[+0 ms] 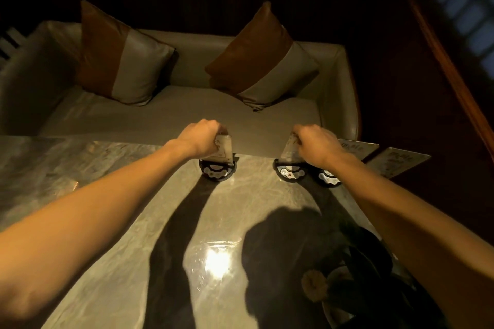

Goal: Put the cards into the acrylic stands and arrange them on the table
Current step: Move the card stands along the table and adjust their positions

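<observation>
Two upright acrylic stands with round black bases stand at the far edge of the marble table (133,195). My left hand (199,139) is closed over the top of the left stand (223,153), which holds a pale card above its base (217,170). My right hand (315,143) grips the top of the right stand (290,153), whose base (290,173) sits beside a third black base (328,177) partly hidden under my right wrist. Two more cards (358,148) (401,161) lie at the table's far right corner.
Beyond the table is a grey sofa seat (173,112) with two brown-and-grey cushions (120,56) (263,61). A dark plant with a yellow flower (315,284) stands at the near right of the table. Dark wood panelling runs along the right side.
</observation>
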The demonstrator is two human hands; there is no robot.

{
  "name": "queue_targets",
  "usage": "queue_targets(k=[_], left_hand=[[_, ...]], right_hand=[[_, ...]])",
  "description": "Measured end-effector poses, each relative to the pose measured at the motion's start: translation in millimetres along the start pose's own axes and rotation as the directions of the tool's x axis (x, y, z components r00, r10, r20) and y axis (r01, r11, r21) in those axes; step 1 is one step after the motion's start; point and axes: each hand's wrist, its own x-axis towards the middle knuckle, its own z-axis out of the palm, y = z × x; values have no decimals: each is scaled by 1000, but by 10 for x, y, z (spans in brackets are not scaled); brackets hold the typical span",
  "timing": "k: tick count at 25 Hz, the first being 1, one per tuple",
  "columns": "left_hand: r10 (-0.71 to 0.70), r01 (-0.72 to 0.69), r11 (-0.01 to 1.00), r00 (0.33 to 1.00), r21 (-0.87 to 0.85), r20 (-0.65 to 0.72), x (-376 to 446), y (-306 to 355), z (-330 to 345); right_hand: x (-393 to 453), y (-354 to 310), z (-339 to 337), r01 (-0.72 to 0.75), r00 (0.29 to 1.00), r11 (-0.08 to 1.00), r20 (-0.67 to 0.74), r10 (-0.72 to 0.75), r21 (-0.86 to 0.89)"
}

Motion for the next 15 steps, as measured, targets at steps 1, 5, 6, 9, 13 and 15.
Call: queue_targets(k=[1,5,6,9,13,15], left_hand=[[-13,13,1000,1000,3,-17,2,-25,16],[-37,31,997,996,-71,-80,56,-8,61],[-27,18,995,995,-96,-94,75,28,78],[-23,-5,979,991,-203,-132,152,168,168],[2,-48,953,988,-301,-152,278,432,255],[19,-68,949,987,-309,-159,328,533,270]], right_hand=[[5,7,3,-3,1000,1000,3,3,-6],[11,69,32,-9,1000,1000,23,10,-18],[8,78,30,-5,1000,1000,22,5,-16],[-4,87,24,9,1000,1000,18,-9,-6],[-28,106,19,30,1000,1000,8,-30,4],[-19,102,23,37,999,999,5,-37,3]])
